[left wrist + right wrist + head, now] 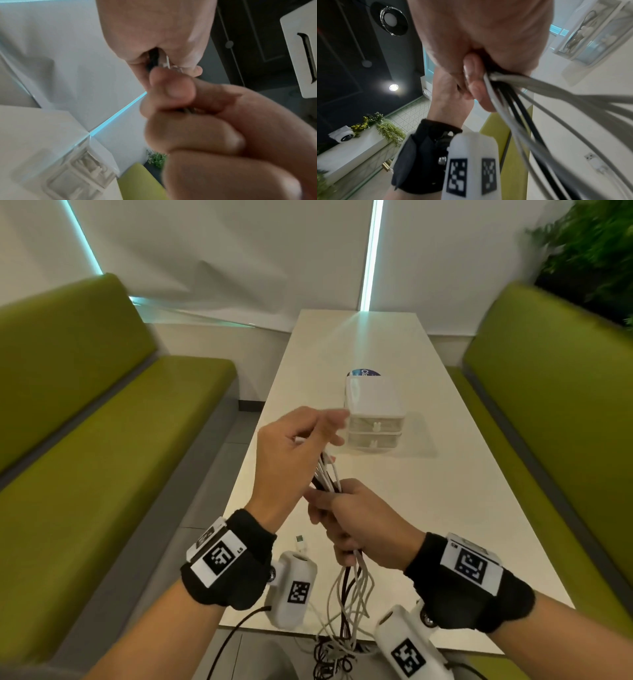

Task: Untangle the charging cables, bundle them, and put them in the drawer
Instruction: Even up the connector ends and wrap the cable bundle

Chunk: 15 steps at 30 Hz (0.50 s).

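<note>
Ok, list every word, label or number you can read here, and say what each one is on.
"Cla": start of a word on the blue round sticker behind the drawer unit; the rest is hidden.
"LS": small print on the left wrist tag.
Small print on the right wrist tag: too blurred to read.
The square black-and-white marker codes on the wrist cameras carry no words.

White and dark charging cables (328, 474) ran as one gathered bunch, raised above the worktop (445, 508), tails hanging in a tangle past its near edge. White two-drawer unit (374, 414) stood mid-worktop, drawers closed.
</note>
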Each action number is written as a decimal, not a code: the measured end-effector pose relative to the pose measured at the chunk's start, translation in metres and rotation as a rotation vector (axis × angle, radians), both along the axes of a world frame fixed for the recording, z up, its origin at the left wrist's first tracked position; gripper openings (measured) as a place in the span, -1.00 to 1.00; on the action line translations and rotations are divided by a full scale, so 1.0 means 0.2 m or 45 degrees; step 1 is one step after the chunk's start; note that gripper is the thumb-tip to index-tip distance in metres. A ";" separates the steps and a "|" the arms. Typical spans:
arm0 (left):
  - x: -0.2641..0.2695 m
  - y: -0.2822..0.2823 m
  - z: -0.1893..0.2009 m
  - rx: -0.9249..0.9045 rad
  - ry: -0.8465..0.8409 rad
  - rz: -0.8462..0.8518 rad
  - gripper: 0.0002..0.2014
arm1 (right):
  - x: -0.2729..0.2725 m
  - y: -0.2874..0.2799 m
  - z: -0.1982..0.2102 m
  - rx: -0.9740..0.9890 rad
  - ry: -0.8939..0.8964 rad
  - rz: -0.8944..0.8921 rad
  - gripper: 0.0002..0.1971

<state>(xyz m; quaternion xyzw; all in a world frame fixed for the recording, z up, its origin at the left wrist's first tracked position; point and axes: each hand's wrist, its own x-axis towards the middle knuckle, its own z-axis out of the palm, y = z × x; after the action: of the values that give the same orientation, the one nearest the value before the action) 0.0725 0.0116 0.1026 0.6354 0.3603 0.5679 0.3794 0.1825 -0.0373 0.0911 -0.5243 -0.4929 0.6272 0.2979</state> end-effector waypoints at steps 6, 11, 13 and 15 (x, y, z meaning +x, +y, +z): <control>-0.08 0.07 -0.02 0.033 0.268 -0.208 -0.76 | 0.03 0.03 0.01 -0.037 -0.081 0.099 -0.65; -0.12 0.09 -0.04 0.006 0.495 -0.279 -0.85 | 0.02 0.03 0.00 -0.021 -0.086 0.137 -0.67; -0.13 0.09 -0.05 0.023 0.493 -0.263 -0.87 | 0.02 0.03 0.01 -0.022 -0.080 0.157 -0.67; -0.13 0.09 -0.05 0.068 0.506 -0.249 -0.91 | 0.02 0.03 0.01 -0.031 -0.055 0.183 -0.67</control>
<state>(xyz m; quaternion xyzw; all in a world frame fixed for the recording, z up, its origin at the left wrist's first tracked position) 0.0464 0.0306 0.0930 0.7767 0.3494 0.4013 0.3370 0.1870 -0.0318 0.0934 -0.5045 -0.5279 0.6415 0.2349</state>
